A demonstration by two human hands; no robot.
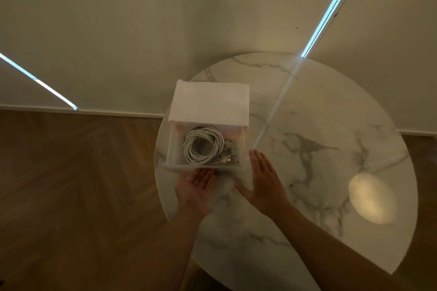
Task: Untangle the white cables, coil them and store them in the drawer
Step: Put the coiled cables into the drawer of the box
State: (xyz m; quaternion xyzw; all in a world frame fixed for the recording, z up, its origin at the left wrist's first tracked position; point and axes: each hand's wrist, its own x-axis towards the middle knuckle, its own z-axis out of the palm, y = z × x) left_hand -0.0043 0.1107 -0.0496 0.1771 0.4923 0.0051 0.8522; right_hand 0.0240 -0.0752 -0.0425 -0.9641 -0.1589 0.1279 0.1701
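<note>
The cables (203, 145) lie coiled in 1 loose ring inside the drawer (170, 149), plug ends bunched at its right side. The drawer stands pulled out from a white box (209, 101). The left hand (197, 188) is spread palm up with fingers straight, fingertips at the drawer's front wall, holding nothing. The right hand (264, 182) is flat, palm down, fingers straight and together, thumb spread, just beside the drawer's front right corner. Whether it touches the drawer cannot be told. The box sits on a round marble table (331, 125) above a wooden floor (71, 184).
</note>
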